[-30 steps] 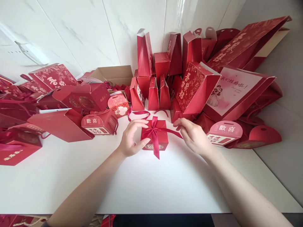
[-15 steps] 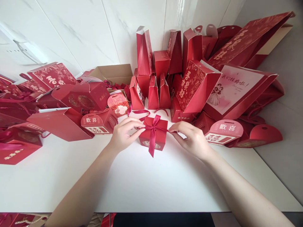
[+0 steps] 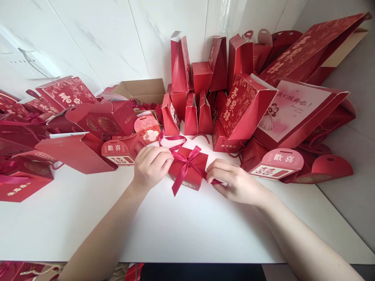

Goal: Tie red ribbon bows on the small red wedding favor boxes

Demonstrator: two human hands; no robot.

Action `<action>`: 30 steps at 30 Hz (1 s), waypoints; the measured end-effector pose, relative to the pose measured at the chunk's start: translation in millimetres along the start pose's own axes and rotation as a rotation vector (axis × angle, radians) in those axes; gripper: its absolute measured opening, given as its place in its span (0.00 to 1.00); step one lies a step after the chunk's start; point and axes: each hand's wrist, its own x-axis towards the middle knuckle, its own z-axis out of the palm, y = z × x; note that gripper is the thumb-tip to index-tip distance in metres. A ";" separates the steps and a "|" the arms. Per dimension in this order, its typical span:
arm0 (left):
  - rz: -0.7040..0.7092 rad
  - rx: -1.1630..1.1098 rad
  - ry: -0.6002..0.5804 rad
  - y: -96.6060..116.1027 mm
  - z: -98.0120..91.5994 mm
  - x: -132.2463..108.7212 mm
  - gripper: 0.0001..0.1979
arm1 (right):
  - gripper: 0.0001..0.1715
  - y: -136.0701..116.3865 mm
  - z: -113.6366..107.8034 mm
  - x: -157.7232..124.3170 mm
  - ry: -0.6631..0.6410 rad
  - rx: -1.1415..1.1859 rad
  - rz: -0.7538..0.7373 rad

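The left hand (image 3: 154,166) has its grip closed, fingers curled together, with one side of a dark pink satin ribbon (image 3: 181,177) at the fingertips; the right hand (image 3: 231,179) pinches the ribbon's other side, a short end showing beneath its fingers. Between the two grips, on the white counter (image 3: 187,230), sits the small red gift box (image 3: 195,182), turned slightly askew, its lid shut and contents hidden. The ribbon crosses at a knot on its top, and a loose tail hangs over the front edge. Both hands are palm-inward with wrists bent toward the box, forearms reaching in from the lower corners. Just behind the box a spare length of ribbon (image 3: 175,140) lies on the counter. Beyond that stand narrow peaked red boxes (image 3: 191,117), with more stacked above them. An open cardboard carton (image 3: 140,89), back and left, holds crumpled red material (image 3: 150,109). A pink-topped candy box (image 3: 123,150) rests near the left hand, and another pink-topped box (image 3: 274,166) lies beyond the right. Farther right, a large red bag (image 3: 290,111) bearing a couple's picture leans among other red packages.
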 end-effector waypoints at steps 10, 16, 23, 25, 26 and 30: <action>-0.593 -0.426 -0.216 2.9 0.4 -0.2 0.19 | 0.12 -9.3 -4.7 -4.6 0.046 0.460 0.282; -0.978 -0.848 -0.412 -2.7 1.0 2.5 0.13 | 0.25 6.9 1.3 0.4 0.132 0.408 0.655; -0.993 -1.082 -0.584 6.0 -4.3 11.5 0.12 | 0.28 7.9 11.3 3.8 -0.072 0.890 0.680; -0.969 -1.105 -0.604 6.9 -6.2 13.1 0.13 | 0.25 7.7 10.1 3.7 -0.056 0.921 0.664; -0.960 -1.114 -0.609 6.8 -6.7 13.5 0.14 | 0.24 8.2 9.4 3.4 -0.049 0.926 0.658; -0.934 -1.141 -0.650 3.9 -5.6 11.1 0.17 | 0.22 13.1 7.3 1.3 -0.053 0.896 0.667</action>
